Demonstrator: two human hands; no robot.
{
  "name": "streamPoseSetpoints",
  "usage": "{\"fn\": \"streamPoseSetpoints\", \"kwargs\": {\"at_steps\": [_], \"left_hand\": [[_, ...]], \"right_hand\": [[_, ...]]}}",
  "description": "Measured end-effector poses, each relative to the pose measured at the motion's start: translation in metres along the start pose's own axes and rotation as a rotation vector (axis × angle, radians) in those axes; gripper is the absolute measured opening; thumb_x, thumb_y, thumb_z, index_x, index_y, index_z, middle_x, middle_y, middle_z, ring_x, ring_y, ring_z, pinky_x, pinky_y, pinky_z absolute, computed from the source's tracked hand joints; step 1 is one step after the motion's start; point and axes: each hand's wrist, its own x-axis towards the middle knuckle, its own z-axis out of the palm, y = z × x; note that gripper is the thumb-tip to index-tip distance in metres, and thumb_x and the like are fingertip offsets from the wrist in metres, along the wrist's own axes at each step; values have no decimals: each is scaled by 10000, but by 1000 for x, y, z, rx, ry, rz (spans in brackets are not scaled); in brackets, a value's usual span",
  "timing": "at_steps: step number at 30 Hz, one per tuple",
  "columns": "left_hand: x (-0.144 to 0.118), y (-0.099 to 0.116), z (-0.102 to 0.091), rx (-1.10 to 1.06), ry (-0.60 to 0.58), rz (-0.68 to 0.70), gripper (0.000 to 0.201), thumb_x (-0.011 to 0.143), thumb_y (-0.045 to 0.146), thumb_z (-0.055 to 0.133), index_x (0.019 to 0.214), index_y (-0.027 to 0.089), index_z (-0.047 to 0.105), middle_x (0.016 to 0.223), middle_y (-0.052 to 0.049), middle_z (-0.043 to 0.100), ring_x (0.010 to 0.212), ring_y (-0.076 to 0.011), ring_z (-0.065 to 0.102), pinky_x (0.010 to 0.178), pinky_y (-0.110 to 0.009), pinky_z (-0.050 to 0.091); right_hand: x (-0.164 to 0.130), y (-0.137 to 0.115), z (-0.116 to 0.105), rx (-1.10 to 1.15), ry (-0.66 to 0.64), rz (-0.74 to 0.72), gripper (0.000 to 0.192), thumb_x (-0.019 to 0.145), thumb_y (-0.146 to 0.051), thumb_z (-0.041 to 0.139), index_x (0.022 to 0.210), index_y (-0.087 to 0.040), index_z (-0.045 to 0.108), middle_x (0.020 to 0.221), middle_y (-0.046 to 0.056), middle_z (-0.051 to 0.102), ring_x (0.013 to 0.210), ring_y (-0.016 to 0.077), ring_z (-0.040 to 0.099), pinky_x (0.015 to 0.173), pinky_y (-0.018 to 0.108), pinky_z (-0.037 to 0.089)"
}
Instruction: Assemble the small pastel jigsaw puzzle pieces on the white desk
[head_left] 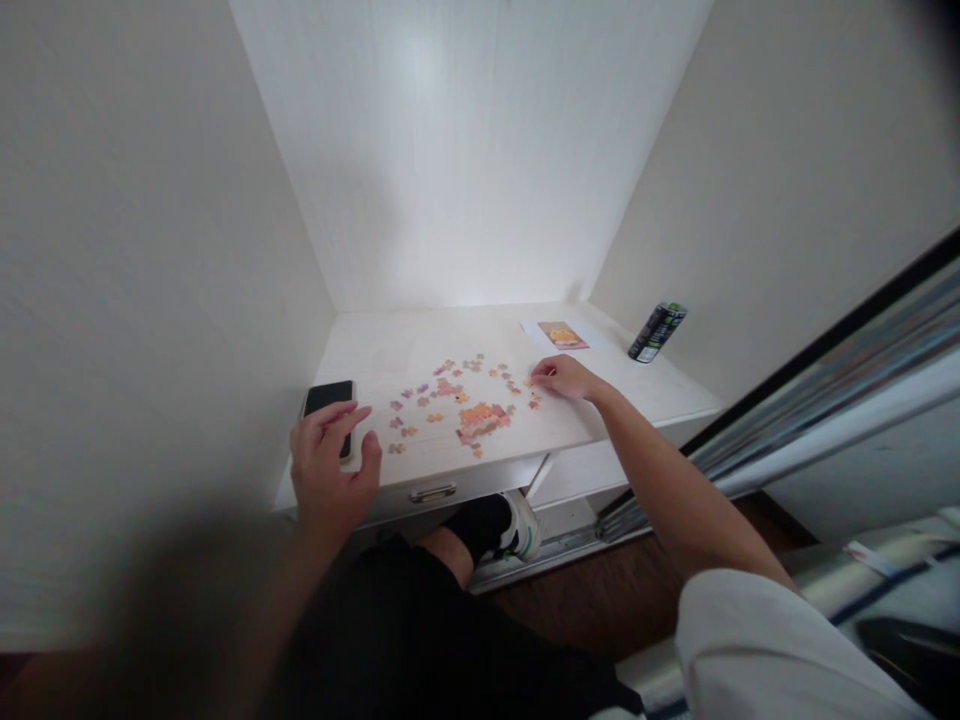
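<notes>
On the white desk (420,345), your left hand (330,470) hovers half-open by the phone (328,398); your right hand (564,377) curls, fingertips on loose puzzle pieces (534,392).

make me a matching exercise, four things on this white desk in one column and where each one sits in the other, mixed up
Things:
1. phone
2. drink can
3. picture card
4. joined puzzle patch

Places:
A. far right, by the side wall
B. near the front edge, mid-desk, among loose pieces
C. under the left hand's fingertips, left edge
D. flat on the desk, just left of the can

Pairs: 1-C, 2-A, 3-D, 4-B
</notes>
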Motion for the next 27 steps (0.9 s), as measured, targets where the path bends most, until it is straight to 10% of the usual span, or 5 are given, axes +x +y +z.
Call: {"fn": "streamPoseSetpoints", "kwargs": {"at_steps": [19,27], "left_hand": [[0,3,4,33,-24,23,258,839,212,639,1087,140,655,1141,-157,633,1067,-284,585,962,-472,472],[-1,1,6,39,-29,20,259,840,214,633,1091,153,653,1152,-145,628,1078,-278,581,971,-466,466]], "right_hand": [[-31,1,10,-32,158,-37,319,869,-183,577,1169,-154,681,1056,91,730,887,176,657,827,280,492],[-46,-6,16,-177,192,-17,213,873,-316,623,970,-174,749,954,87,720,821,178,645,793,281,481]]}}
